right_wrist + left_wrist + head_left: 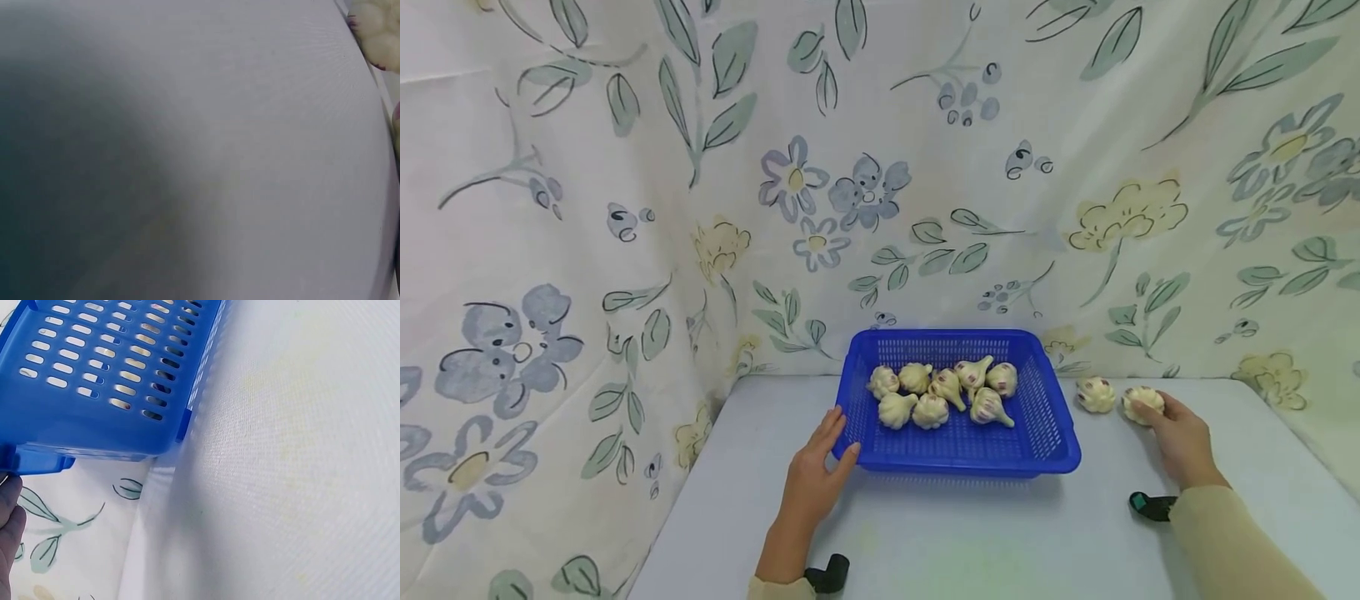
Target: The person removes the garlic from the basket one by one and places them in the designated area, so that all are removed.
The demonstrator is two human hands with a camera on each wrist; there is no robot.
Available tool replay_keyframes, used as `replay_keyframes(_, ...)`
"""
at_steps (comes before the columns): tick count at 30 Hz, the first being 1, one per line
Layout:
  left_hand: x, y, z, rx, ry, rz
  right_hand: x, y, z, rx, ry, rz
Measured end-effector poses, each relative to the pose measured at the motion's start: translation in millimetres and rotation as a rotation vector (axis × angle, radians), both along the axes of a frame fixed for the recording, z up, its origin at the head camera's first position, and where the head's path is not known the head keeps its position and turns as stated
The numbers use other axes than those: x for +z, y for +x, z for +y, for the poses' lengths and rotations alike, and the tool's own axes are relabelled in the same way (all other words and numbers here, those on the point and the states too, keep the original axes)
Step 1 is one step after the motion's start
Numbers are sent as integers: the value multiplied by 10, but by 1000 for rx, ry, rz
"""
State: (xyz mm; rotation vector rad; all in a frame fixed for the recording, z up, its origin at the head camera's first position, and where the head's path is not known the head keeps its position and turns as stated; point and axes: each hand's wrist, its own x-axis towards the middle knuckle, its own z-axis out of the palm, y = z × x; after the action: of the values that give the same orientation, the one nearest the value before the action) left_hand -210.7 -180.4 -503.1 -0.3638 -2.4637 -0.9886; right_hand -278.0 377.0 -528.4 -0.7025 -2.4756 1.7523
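Several garlic bulbs [930, 411] lie in a blue plastic basket [955, 462] with slotted walls. My left hand [815, 467] rests against the basket's left side, its fingers fairly straight along the rim. In the left wrist view only the fingers [11, 519] of that hand show, beside the basket's edge. To the right of the basket, my right hand [1183, 437] holds a garlic bulb [1142, 405] between thumb and fingers at the table surface. Just left of it sits another garlic bulb [1096, 395]. The right wrist view catches part of a bulb [378, 34] at its upper right corner.
The white table [947, 542] ends at the back against a floral cloth [925, 167], which also hangs along the left side. Black wrist-worn pieces show at the left wrist [829, 575] and right wrist [1152, 506]. A dark blur fills the right wrist view's left side.
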Motion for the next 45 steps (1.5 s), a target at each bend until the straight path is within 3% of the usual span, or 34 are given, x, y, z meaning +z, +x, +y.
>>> replay_keyframes(11,50,0,8,-2,2,14,62,-108,-22,1,27,-19)
replay_keyframes(20,33,-3,0,3,4,-21,109,-88,-81,12,23,-32)
replay_keyframes(45,-7,-6,9,-1,0,11,48,-91,-36,8,18,-45)
